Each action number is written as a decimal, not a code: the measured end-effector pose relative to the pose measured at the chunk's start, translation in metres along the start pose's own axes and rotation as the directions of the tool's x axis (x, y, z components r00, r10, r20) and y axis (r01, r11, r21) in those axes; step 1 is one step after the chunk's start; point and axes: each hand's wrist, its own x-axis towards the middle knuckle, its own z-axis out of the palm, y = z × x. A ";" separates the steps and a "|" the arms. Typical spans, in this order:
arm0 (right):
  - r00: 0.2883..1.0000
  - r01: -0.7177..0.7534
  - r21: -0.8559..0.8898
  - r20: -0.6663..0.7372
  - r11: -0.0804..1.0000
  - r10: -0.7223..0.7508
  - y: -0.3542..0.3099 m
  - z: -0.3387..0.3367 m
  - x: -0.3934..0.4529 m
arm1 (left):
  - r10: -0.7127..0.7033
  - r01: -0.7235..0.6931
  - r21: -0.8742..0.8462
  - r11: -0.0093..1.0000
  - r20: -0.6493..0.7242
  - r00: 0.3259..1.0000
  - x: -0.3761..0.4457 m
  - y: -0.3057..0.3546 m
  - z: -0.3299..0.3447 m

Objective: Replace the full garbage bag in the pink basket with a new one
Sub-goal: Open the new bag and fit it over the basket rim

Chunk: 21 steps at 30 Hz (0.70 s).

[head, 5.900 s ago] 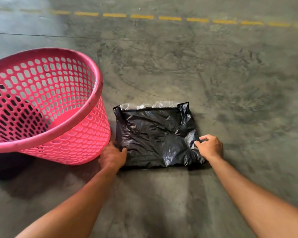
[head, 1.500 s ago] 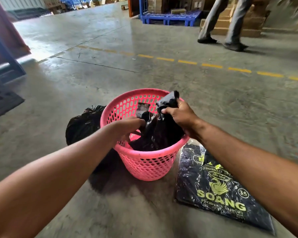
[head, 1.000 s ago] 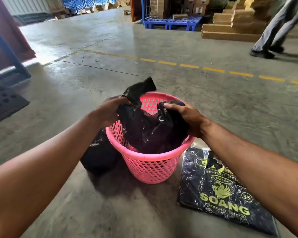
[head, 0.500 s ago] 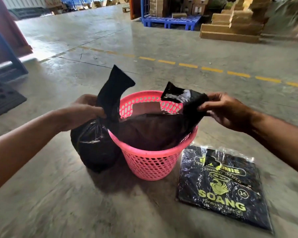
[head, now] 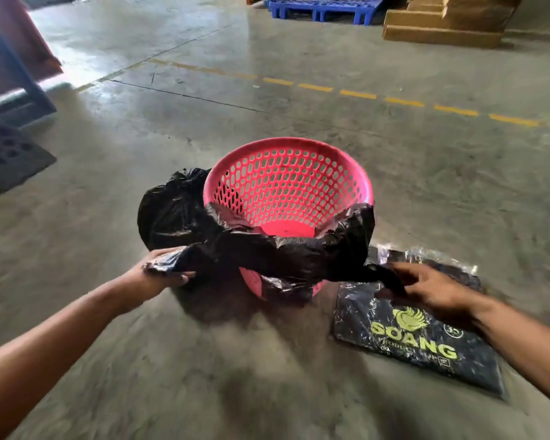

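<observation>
The pink basket (head: pixel 286 182) stands on the concrete floor, tilted toward me, its inside bare at the far wall and bottom. A new black garbage bag (head: pixel 296 252) is stretched across and over the basket's near rim. My left hand (head: pixel 159 274) grips the bag's left end, low at the basket's left side. My right hand (head: pixel 426 287) grips the bag's right end, pulled down outside the rim on the right. The full black garbage bag (head: pixel 169 208) sits on the floor against the basket's left side.
A flat pack of black bags printed SOANG (head: pixel 419 338) lies on the floor right of the basket, under my right hand. A dark mat (head: pixel 10 157) lies far left. A blue pallet (head: pixel 324 7) and stacked cardboard (head: pixel 442 30) stand at the back.
Both hands have pulled the new bag's ends down from above the rim to the basket's near side, and the bag now drapes over the front rim. The view has tipped downward.
</observation>
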 end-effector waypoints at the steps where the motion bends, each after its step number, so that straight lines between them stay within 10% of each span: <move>1: 0.996 -0.059 0.029 -0.060 0.998 0.061 0.006 0.000 0.003 | -0.121 0.123 -0.086 0.989 0.018 0.992 -0.003 -0.008 0.000; 5: 0.908 -0.062 0.031 -0.413 0.998 0.070 0.001 -0.016 -0.002 | -0.283 0.263 -0.127 0.956 -0.184 0.941 -0.014 -0.015 -0.021; 10: 0.596 0.285 -0.604 -0.496 0.744 -0.631 -0.056 0.001 -0.033 | 0.080 -0.062 0.051 0.997 -0.576 0.813 -0.018 0.031 -0.041; 17: 0.491 0.377 -0.924 0.141 0.064 -0.859 -0.056 0.098 -0.030 | 0.652 -0.420 0.755 0.504 -0.015 0.758 -0.035 0.058 0.047; 21: 0.522 0.252 -0.968 0.144 -0.010 -0.841 -0.048 0.103 -0.012 | 0.682 -0.369 0.867 0.335 0.047 0.730 -0.018 0.048 0.071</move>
